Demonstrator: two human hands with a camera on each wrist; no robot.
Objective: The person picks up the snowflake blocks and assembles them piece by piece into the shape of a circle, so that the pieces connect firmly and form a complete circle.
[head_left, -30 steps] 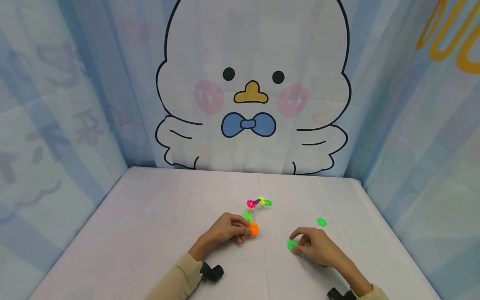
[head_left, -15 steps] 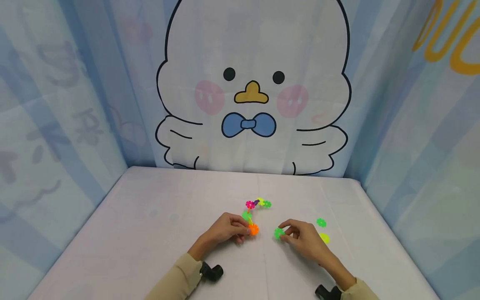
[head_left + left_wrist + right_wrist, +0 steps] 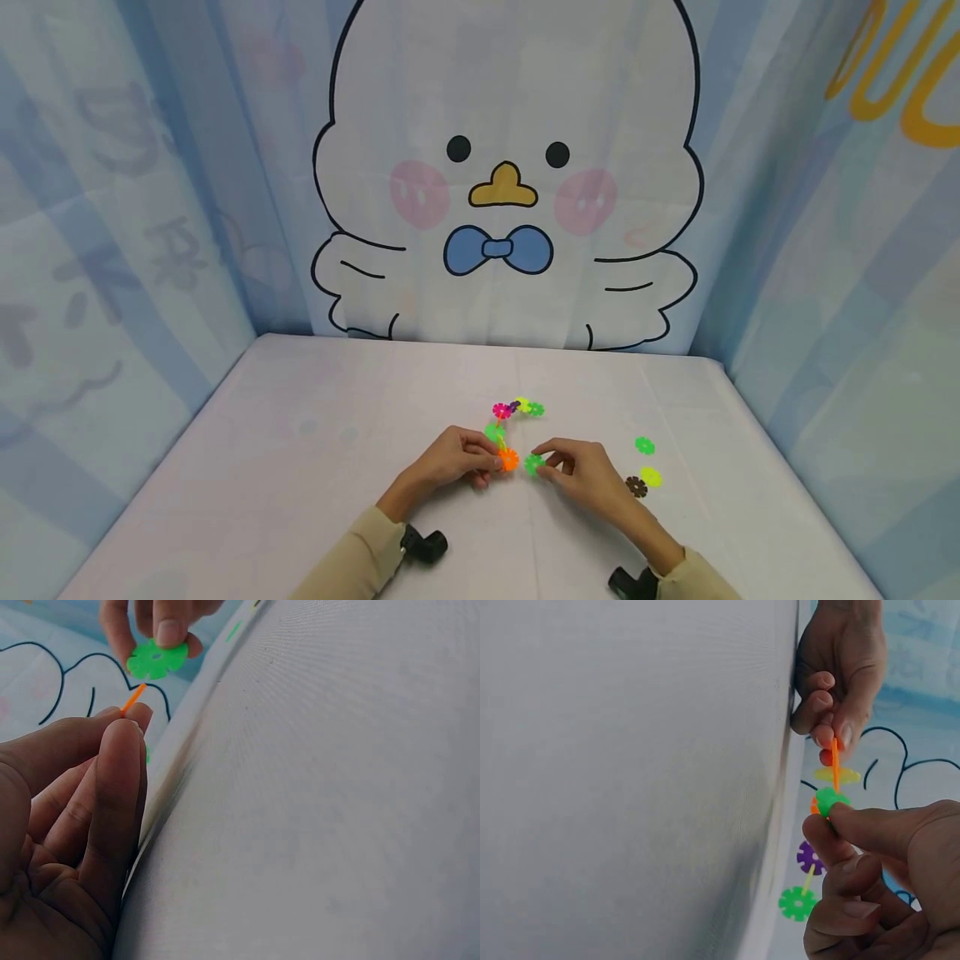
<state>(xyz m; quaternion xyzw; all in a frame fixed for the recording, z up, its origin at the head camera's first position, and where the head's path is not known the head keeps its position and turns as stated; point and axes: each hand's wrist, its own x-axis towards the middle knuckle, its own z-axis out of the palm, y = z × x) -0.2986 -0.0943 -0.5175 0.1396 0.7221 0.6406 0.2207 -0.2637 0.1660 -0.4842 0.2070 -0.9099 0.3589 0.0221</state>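
My left hand [image 3: 461,457] pinches an orange notched disc [image 3: 509,459] between thumb and fingertips. That disc ends a chain of linked discs: a green disc [image 3: 494,432], a pink disc [image 3: 502,410], a purple disc [image 3: 808,857] and, at the far end, another green disc [image 3: 798,904]. A yellow disc [image 3: 838,775] shows edge-on behind the orange one in the right wrist view. With thumb and fingers, my right hand [image 3: 581,471] pinches a loose green snowflake disc [image 3: 156,659] by its edge. In the left wrist view this disc is close to the orange disc's edge.
On the white table [image 3: 337,417], right of the right hand, lie a green disc [image 3: 645,446], a yellow disc [image 3: 651,477] and a brown disc [image 3: 637,487]. A curtain with a printed cartoon bird [image 3: 502,292] stands behind the table's back edge.
My right hand has moved left and slightly away from me with the green disc, closer to the orange disc. The yellow and brown discs have come into view behind it. My left hand stays put.
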